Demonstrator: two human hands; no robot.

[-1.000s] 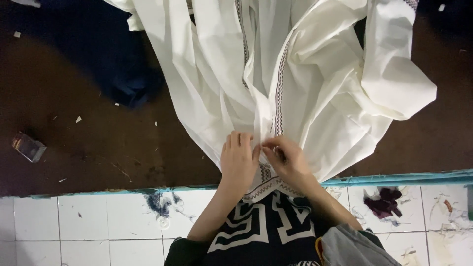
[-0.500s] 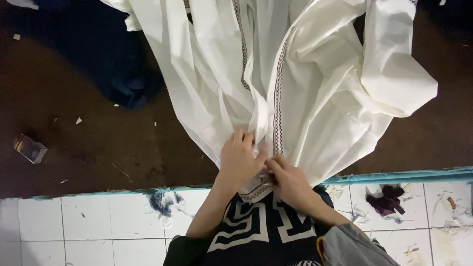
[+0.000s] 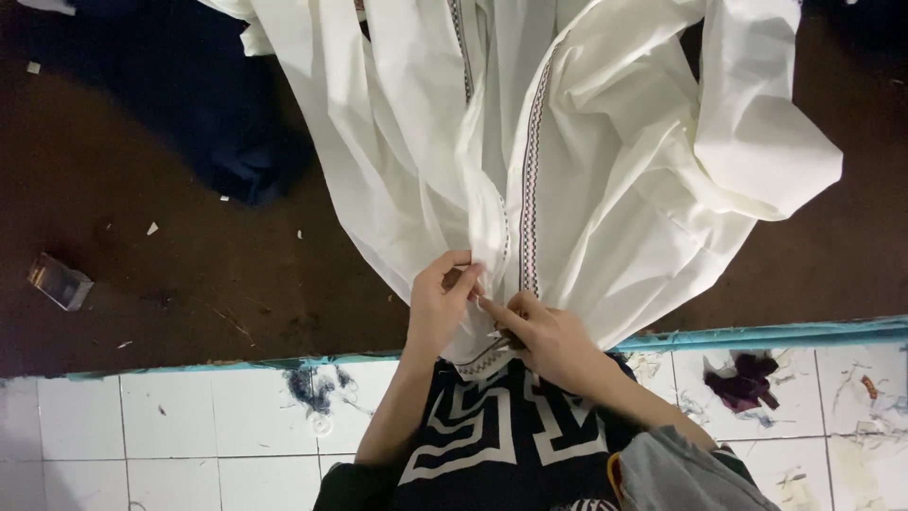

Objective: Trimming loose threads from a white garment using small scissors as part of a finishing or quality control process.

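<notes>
Fingers of the left hand (image 3: 440, 308) are pinched shut on a fold of the white garment (image 3: 567, 161), right beside its dark patterned trim strip (image 3: 530, 180). The right hand (image 3: 549, 341), just right of that trim, has its forefinger stretched toward the left hand's fingertips, with the other fingers curled against the cloth's lower edge; whether they grip it I cannot tell.

Step in hand, by my reading: close finger work at the bottom end of the trim, where the two plackets meet, something like a fastening or a thread. I cannot see what small thing is between the fingertips. Any next move there would call for a fine pinch and for keeping the fold taut, since the cloth is loose and bunches.

The garment lies spread on the dark brown worktop (image 3: 189, 274), running up and away from the trim. Its lower end hangs over the table's blue front edge (image 3: 776, 333) toward the person's black-and-white patterned top (image 3: 482, 445).

Left of the trim: dark blue cloth (image 3: 227, 142), a small box (image 3: 60, 281) farther off, and open worktop between. Below the edge: white tiled floor (image 3: 142, 426) with cloth scraps (image 3: 742, 378).
</notes>
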